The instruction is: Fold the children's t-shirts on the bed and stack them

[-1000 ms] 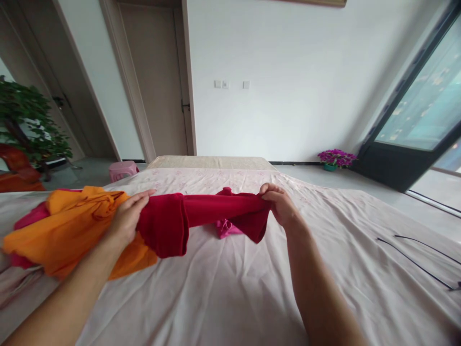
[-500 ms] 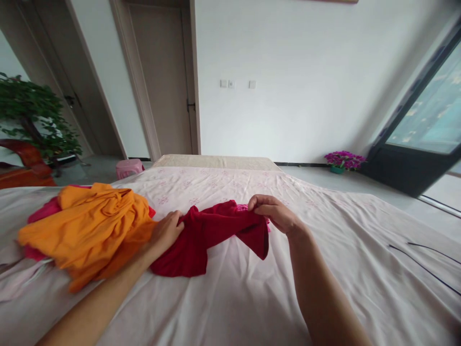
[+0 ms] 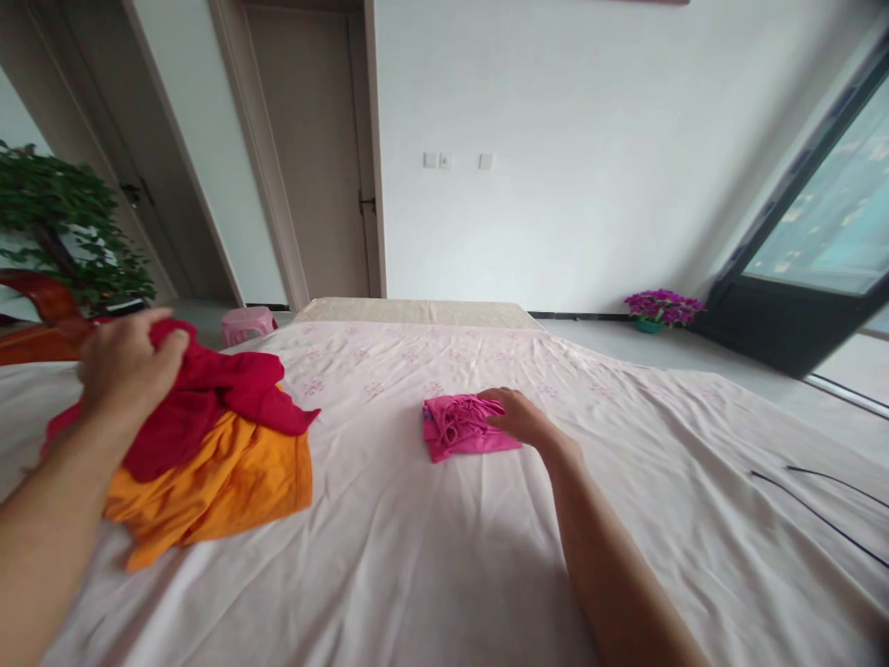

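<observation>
A dark red garment (image 3: 240, 387) lies bunched on top of an orange garment (image 3: 236, 482) at the left of the bed-like surface. My left hand (image 3: 131, 357) is over the red garment's far left part, thumb and forefinger apart with red cloth showing between them; its other fingers are partly hidden. In the middle, a small folded pink garment (image 3: 469, 435) lies flat with a gathered, looped cord on top. My right hand (image 3: 524, 417) is at its right edge, palm down, fingers stretched loosely over the cloth, apparently touching it.
A pale, flower-printed sheet (image 3: 389, 556) covers the surface. Dark cables (image 3: 820, 519) lie at the right. Beyond the edge stand a pink stool (image 3: 248, 324), a wooden chair (image 3: 42, 315), a leafy plant (image 3: 62, 222) and purple flowers (image 3: 663, 308) in a pot.
The red garment has moved left with my left hand from the middle onto the orange garment. The folded pink garment, mostly covered before, now shows. My right hand has let go of the red cloth.
</observation>
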Motion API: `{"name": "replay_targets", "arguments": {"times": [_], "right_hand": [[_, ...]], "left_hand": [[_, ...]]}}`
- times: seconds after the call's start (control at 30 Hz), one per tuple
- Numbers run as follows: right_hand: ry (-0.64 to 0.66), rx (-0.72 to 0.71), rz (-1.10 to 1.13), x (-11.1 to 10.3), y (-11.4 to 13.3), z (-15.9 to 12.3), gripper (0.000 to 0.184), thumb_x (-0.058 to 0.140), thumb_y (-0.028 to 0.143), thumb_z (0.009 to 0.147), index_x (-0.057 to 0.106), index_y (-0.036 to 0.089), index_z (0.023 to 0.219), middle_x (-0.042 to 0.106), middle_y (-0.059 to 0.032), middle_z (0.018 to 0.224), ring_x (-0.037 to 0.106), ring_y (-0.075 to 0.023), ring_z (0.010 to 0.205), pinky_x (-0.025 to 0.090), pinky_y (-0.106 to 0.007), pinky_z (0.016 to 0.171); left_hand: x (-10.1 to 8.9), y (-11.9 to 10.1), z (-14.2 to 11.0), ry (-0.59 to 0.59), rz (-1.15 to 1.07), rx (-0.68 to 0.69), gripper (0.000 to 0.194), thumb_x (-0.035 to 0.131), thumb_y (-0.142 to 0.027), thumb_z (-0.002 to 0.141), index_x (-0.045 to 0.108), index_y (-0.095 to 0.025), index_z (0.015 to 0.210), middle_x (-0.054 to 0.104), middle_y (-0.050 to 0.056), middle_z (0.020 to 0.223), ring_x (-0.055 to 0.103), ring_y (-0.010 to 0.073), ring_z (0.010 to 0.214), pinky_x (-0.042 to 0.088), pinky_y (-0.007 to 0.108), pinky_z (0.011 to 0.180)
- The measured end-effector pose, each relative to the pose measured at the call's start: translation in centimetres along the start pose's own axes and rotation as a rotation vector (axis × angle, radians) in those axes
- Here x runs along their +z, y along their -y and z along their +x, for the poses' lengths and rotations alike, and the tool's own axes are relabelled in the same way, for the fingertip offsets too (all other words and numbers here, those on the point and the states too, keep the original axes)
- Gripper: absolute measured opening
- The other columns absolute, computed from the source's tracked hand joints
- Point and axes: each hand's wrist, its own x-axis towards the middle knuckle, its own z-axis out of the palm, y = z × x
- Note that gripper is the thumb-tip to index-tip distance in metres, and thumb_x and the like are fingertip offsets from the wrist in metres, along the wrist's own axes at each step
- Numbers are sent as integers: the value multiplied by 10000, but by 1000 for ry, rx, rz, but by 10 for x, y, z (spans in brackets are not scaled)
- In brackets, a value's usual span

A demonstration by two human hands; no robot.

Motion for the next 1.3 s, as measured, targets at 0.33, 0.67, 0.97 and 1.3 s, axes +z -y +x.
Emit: {"name": "replay_targets", "arguments": {"times": [0.33,0.67,0.97,1.3], "right_hand": [[-34,75,-206,37,15,-2,316,549,242,857,677,271,1144,651,-62,1239,583,-229,1122,401,-311,921],[-380,162,810,-1,59,0,313,556,501,856,627,198,886,618,12,698,532,-137,596,377,-232,533],[-288,169,1202,-24,96,-13,420,745,590,701,627,200,800,620,18,634,510,-116,539,390,-219,497],[-357,173,1261,-43,79,-15,391,725,575,744,591,209,711,510,49,492,421,-94,411,332,-216,382]], "left_hand": [[50,48,-60,58,551,154,407,635,-496,771,668,-241,1086,532,130,1431,242,512,1421,38,835,1011],[130,-109,-160,761,-403,8,480,563,-491,871,612,-209,1256,643,115,1306,616,268,1185,471,438,1032],[152,-195,-205,1129,-964,-247,413,690,-458,820,668,-192,1134,736,73,1089,680,260,1017,520,367,903],[136,-176,-131,765,-441,-21,290,595,-491,851,669,-212,823,696,29,808,651,212,834,479,284,754]]}}
